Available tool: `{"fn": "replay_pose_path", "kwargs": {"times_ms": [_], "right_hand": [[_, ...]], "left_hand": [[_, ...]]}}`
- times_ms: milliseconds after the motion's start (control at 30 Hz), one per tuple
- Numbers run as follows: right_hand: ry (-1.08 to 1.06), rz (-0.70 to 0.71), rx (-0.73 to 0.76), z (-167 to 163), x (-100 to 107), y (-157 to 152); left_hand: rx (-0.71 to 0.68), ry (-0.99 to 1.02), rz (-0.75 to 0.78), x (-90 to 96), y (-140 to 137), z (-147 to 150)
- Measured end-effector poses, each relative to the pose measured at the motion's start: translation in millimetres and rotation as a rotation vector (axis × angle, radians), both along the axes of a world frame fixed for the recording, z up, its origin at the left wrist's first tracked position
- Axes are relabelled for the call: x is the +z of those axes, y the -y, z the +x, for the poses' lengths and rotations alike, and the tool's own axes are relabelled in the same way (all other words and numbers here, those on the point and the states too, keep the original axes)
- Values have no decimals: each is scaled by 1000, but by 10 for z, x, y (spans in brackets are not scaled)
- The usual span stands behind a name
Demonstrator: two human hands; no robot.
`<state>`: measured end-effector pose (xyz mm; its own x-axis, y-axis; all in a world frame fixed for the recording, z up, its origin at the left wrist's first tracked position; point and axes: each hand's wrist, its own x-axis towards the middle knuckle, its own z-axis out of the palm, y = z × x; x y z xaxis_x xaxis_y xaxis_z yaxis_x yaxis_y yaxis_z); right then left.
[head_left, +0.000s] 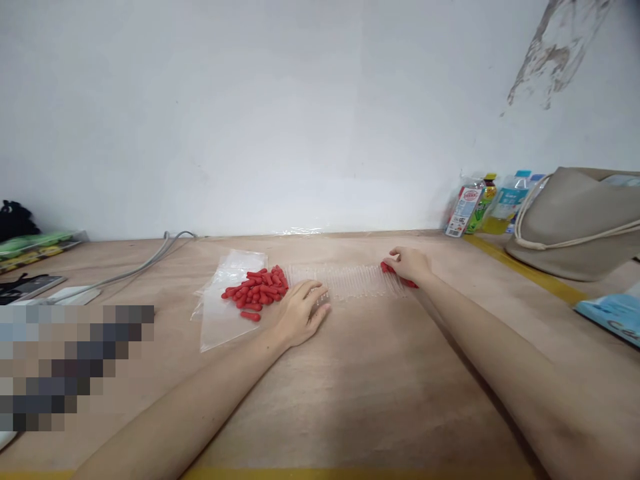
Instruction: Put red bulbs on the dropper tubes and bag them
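Note:
A long row of thin clear tubes (350,283) lies side by side on the wooden table. My left hand (300,312) rests at the row's left part, palm down, its fingers loosely curved and the thumb apart. Beside it, a pile of small red rubber bulbs (260,290) sits partly on clear plastic bags (220,320). At the row's right end my right hand (411,265) has its thumb and fingers closed at a red rubber bulb (386,267). More red (410,283) shows below that hand, partly hidden by it.
Against the wall at right stand a carton (464,212) and several bottles (505,203), beside a beige bag (580,220). A blue packet (613,317) lies at the right edge. A grey cable (145,263) crosses the table at left, near a dark flat device (33,288).

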<state>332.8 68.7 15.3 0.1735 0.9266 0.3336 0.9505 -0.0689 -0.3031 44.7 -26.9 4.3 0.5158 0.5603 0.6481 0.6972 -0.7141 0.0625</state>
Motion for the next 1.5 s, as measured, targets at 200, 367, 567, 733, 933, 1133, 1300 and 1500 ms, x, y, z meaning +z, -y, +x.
{"fn": "replay_pose_path", "kwargs": {"times_ms": [200,367,567,733,933,1133,1300,1500], "right_hand": [[42,-1,-55,239,52,85],[-69,-189,-65,489,-57,123],[-125,-147,-58,484,-147,113],[-169,-81,-89,463,-109,141],[-218,243,-60,277,18,251],[-187,474,336,-438,-52,549],[-115,468,516,-782,-215,763],[-217,452,713,-744,-329,764]], "left_hand": [[37,-11,10,-10,-4,10],[140,3,-1,-19,-3,32],[276,-7,29,-21,-154,29],[403,-3,65,15,-450,109],[671,-183,-58,92,-566,268],[731,-324,-112,134,-488,411],[750,-326,-90,148,-476,498],[394,-205,58,100,-322,312]]}}
